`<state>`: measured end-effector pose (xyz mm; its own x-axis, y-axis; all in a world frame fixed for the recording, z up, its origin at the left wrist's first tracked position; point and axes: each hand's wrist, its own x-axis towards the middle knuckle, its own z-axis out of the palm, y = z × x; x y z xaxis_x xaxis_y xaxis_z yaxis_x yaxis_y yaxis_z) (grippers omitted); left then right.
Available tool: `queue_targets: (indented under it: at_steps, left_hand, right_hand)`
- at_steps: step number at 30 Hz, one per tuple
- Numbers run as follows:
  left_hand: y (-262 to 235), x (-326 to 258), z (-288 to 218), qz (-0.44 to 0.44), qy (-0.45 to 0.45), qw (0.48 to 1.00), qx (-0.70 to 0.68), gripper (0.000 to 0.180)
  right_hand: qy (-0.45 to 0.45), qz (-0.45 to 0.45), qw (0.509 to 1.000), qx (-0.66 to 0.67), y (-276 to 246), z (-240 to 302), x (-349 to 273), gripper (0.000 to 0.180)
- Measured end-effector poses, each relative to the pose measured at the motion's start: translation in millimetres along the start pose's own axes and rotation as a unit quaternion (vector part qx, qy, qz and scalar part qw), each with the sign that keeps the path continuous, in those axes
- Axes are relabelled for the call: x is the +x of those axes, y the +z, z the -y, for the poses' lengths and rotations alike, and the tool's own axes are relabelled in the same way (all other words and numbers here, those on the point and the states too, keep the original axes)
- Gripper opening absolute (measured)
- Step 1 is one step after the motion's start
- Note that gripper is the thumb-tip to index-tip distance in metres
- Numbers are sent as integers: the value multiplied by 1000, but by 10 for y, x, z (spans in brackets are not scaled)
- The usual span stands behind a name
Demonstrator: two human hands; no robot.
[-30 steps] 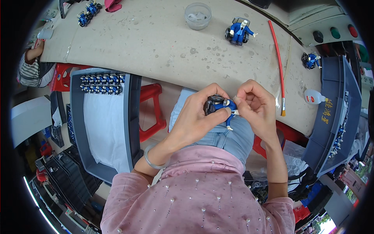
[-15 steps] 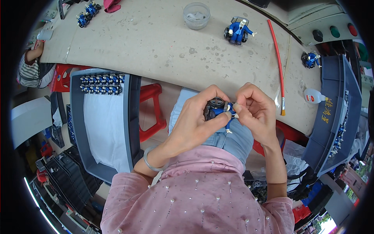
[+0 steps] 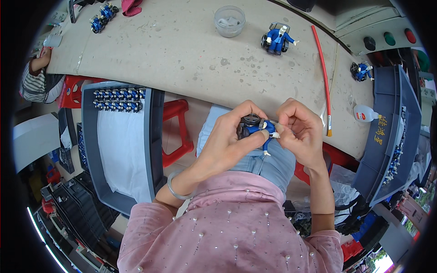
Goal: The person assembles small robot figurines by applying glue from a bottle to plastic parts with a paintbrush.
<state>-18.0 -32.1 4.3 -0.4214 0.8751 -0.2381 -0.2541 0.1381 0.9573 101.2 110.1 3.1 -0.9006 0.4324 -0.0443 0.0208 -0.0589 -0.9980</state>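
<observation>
My left hand [image 3: 232,139] is closed round a small toy figurine [image 3: 266,132] in a blue suit, seated in a dark wheelchair with a spoked black wheel. The figurine lies tilted above my lap, one blue arm with a pale hand pointing down. Close against its right side, my right hand [image 3: 298,132] has its thumb and fingertips pinched together. Whatever sits in that pinch is too small or hidden to name. On the table ahead, another blue-suited wheelchair figurine [image 3: 276,40] sits upright.
On the table [image 3: 182,59] are a clear plastic cup [image 3: 229,22], a long red-handled brush [image 3: 322,68] and a white bottle [image 3: 365,113]. A grey crate [image 3: 154,150] with rows of figurines stands left, a blue crate [image 3: 387,132] right. Another person's arm [image 3: 41,61] shows far left.
My right fingertips have drawn slightly off the figurine's upper end, and its blue shoulder shows more. My left hand keeps its hold. The whole view has shifted a little.
</observation>
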Motion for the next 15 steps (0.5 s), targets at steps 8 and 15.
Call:
queue_targets:
  at_steps: [8,15]
  left_hand:
    - [-17,-9,2,25,-14,1000,5,20]
    - [5,-18,3,2,19,1000,4,24]
  right_hand:
    - [54,7,998,36,29,68,-28,10]
    - [84,2,991,103,23,87,-71,10]
